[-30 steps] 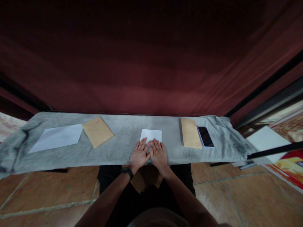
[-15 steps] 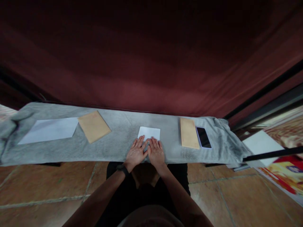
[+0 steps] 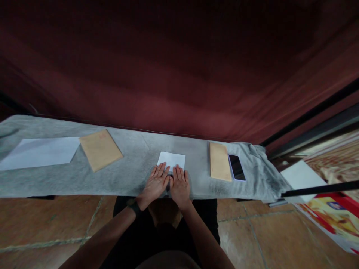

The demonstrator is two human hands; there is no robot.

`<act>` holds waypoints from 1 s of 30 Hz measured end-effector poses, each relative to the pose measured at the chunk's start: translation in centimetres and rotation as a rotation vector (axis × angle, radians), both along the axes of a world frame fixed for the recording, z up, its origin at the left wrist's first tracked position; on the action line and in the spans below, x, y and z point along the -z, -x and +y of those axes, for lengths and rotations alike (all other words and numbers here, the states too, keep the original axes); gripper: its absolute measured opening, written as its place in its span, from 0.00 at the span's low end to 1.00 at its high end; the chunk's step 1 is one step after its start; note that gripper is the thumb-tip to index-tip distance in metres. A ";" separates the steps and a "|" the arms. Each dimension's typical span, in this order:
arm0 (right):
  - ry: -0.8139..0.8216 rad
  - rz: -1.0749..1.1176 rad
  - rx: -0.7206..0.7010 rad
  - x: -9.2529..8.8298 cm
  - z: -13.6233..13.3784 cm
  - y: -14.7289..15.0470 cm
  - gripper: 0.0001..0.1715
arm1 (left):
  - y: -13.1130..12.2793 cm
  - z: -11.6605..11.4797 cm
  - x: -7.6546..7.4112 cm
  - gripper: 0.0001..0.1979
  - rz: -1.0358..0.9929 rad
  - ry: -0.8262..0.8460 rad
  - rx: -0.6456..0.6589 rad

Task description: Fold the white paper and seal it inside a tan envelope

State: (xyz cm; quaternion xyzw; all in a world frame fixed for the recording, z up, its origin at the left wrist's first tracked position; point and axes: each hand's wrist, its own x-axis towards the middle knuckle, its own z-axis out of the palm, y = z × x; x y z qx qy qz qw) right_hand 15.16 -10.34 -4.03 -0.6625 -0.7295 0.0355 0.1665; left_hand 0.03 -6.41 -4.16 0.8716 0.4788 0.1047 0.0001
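A small white piece of paper (image 3: 171, 158), seemingly folded, lies flat on the grey cloth in front of me. My left hand (image 3: 156, 182) rests palm down on its near left part, fingers stretched out. Beside it, my right hand (image 3: 180, 185) lies flat on the near right part, fingers also extended. The thumbs are close together, and the paper's near edge is hidden under the hands. A dark band (image 3: 134, 206) circles my left wrist.
The grey cloth (image 3: 140, 149) covers a long narrow table. To the left are a large white sheet (image 3: 42, 151) and a brown envelope (image 3: 101, 150). Another brown envelope (image 3: 220, 161) and a phone (image 3: 237, 167) lie to the right. A dark red curtain (image 3: 168, 93) hangs behind.
The view has shifted slightly, so the things on the table appear further left. My hands stay flat on the paper, with the thumbs a little further apart.
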 end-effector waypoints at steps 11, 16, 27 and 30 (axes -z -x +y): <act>-0.025 -0.012 0.001 0.5 0.2 0.0 0.30 | -2.9 4.4 0.6 0.30 -0.066 0.082 -0.080; -0.120 -0.004 0.068 0.6 0.1 0.2 0.30 | -2.1 4.7 0.7 0.32 -0.113 0.036 -0.180; -0.123 -0.037 0.105 0.8 0.1 -0.4 0.31 | -0.8 4.1 0.4 0.32 -0.127 0.013 -0.314; -0.096 -0.033 0.122 0.8 0.4 -1.8 0.30 | -0.7 3.9 0.3 0.32 -0.129 0.011 -0.351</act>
